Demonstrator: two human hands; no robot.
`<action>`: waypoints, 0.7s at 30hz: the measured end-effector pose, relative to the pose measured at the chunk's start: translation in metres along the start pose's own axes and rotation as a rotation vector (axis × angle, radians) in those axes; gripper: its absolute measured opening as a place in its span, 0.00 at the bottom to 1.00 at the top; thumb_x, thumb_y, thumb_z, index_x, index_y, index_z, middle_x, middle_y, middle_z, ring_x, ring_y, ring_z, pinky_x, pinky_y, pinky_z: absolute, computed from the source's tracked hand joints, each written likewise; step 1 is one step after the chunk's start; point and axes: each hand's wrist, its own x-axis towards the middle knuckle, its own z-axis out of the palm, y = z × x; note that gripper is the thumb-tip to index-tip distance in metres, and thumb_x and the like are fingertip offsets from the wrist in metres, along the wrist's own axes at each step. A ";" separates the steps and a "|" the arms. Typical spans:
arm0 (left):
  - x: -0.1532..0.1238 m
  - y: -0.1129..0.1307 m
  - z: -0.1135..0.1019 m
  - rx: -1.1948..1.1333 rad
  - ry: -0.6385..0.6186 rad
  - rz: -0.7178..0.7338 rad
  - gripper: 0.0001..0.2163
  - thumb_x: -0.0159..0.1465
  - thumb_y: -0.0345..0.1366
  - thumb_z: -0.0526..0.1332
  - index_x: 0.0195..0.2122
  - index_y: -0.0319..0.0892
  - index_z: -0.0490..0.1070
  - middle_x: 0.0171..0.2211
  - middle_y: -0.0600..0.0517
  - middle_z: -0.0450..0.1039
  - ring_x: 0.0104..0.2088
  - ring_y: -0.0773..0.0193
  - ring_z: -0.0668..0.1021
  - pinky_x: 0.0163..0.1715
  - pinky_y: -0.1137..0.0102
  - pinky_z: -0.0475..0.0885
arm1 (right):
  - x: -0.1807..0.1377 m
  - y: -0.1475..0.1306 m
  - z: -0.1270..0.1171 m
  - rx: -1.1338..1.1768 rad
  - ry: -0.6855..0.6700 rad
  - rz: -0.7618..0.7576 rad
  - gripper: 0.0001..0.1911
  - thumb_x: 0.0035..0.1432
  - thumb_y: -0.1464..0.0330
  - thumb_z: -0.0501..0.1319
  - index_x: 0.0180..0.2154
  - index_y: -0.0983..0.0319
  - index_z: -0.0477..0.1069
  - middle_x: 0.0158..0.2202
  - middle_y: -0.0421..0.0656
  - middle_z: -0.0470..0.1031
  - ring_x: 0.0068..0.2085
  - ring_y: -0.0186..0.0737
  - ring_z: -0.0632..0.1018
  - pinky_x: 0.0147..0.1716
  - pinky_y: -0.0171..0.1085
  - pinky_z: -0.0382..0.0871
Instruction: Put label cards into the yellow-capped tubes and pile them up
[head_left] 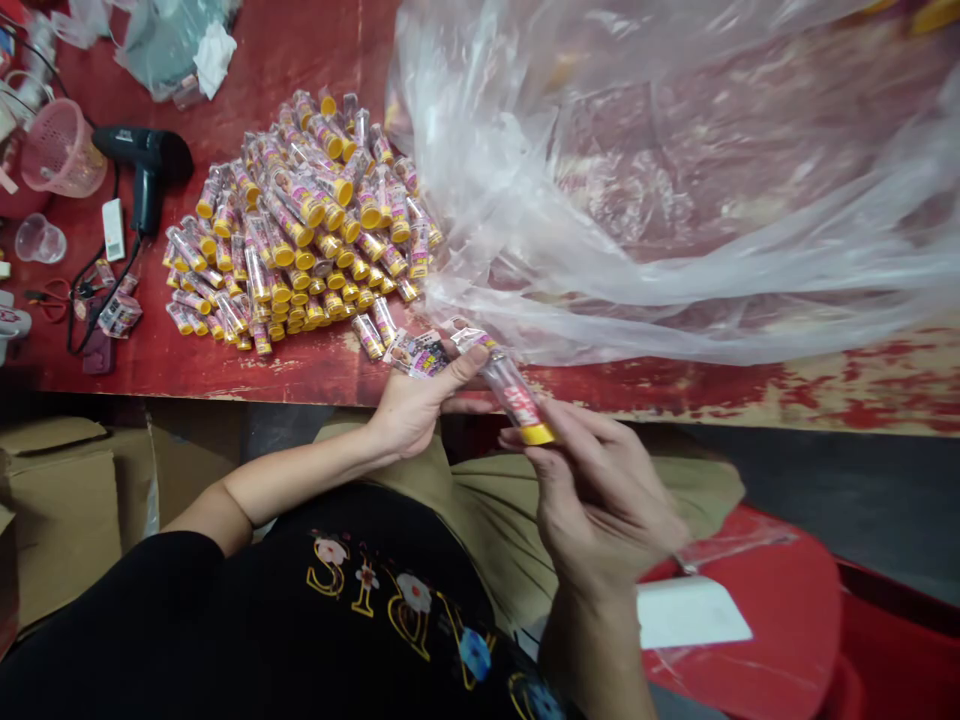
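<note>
Tube (514, 395): apparently unfinished
Left hand (421, 405): pinching its top
Right hand (609, 490): pinching its cap (538, 434)
Pile (304, 235): seemingly finished

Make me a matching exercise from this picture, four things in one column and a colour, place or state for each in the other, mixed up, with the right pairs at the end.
Things
1. Tube
2. Hair dryer
3. Basket
4. Plastic sheet

Descriptions
A. Pink
B. See-through, spread over the table
C. Held by the left hand and right hand
D. Dark, with a cord

Right pairs: 1-C, 2-D, 3-A, 4-B
</note>
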 end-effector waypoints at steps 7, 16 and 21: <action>0.000 0.007 -0.010 0.145 -0.119 -0.023 0.31 0.43 0.52 0.81 0.42 0.39 0.75 0.40 0.46 0.83 0.39 0.57 0.85 0.29 0.71 0.78 | -0.007 0.000 0.002 0.193 -0.051 0.236 0.23 0.63 0.74 0.68 0.58 0.50 0.79 0.48 0.45 0.81 0.44 0.42 0.85 0.41 0.42 0.83; -0.007 0.010 -0.017 0.245 -0.213 -0.020 0.27 0.46 0.50 0.80 0.40 0.38 0.78 0.40 0.43 0.84 0.43 0.52 0.85 0.35 0.66 0.80 | -0.009 -0.020 0.023 0.123 0.127 0.288 0.19 0.62 0.74 0.69 0.53 0.52 0.82 0.38 0.42 0.81 0.35 0.34 0.81 0.34 0.35 0.79; -0.015 0.007 -0.020 0.261 -0.274 -0.067 0.28 0.43 0.47 0.82 0.40 0.37 0.79 0.39 0.44 0.83 0.40 0.53 0.85 0.35 0.65 0.81 | -0.007 -0.016 0.034 0.189 0.141 0.341 0.25 0.62 0.72 0.69 0.59 0.48 0.78 0.46 0.44 0.75 0.41 0.35 0.80 0.38 0.36 0.79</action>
